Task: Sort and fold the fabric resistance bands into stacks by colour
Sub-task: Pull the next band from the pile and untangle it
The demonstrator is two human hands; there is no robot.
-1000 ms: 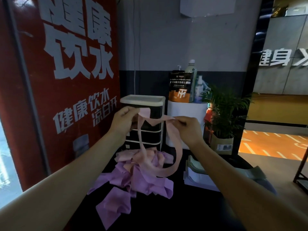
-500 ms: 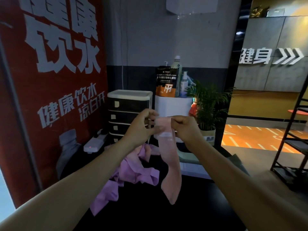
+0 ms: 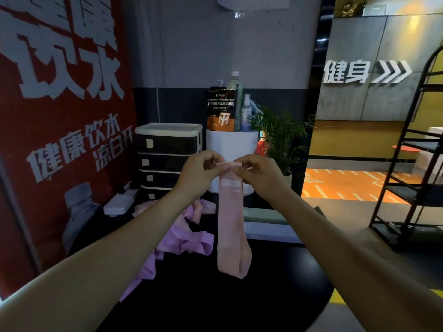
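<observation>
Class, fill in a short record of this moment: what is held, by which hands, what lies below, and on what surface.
held item: pink fabric resistance band, hanging flat and straight
left hand: pinches the band's top edge
right hand: pinches the same top edge
below: loose heap of purple and pink bands, unfolded
surface: black tabletop
</observation>
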